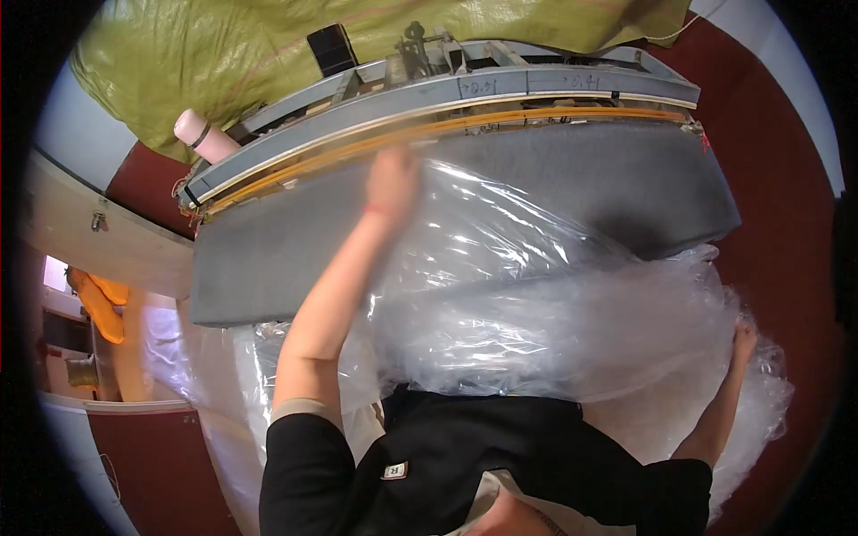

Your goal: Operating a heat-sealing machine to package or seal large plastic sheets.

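Centrally, clear film [536, 344] lies in a loose, wrinkled mass between the person's body and a gray padded board [277, 259], its upper part spread over the middle of the board and further folds hanging at the right. The film is presumably light, limp and slippery, apt to cling, crease or tear under a sharp pull; a gathered edge or corner, pinched between thumb and fingers, should give the surest hold. The left hand [393, 183], blurred, is beside the film's upper left edge, over the board; whether its fingers are closed on the film cannot be told. The right hand [744, 342], well apart, appears curled around gathered film at the right margin. Beyond the board run orange strips [357, 152] and a gray frame [492, 87], with a pink bottle [207, 138] near its left end and a phone [332, 50] on green sheeting [223, 54] behind.
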### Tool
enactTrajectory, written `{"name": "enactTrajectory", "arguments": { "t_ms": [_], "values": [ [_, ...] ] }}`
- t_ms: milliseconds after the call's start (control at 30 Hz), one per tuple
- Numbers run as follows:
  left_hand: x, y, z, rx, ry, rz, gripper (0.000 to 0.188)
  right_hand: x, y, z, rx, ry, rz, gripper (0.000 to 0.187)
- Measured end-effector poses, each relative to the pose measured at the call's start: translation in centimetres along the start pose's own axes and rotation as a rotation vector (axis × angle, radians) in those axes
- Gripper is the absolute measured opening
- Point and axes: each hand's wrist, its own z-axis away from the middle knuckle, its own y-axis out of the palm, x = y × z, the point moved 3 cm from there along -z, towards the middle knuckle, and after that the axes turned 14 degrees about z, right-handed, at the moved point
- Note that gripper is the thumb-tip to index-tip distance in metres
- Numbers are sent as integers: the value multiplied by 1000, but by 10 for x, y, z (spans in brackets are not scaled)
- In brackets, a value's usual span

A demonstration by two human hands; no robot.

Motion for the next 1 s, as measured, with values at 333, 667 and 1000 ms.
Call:
{"name": "enactTrajectory", "arguments": {
  "t_ms": [333,667,1000],
  "values": [
    [130,-167,15,-771,-175,49,20,392,66,-86,-166,-208,-463,25],
    [182,-218,13,-838,-281,333,14,536,127,-82,-76,-189,-794,25],
    [197,-230,9,-988,-336,441,11,529,110,-95,-113,-111,-867,15]
  ]
}}
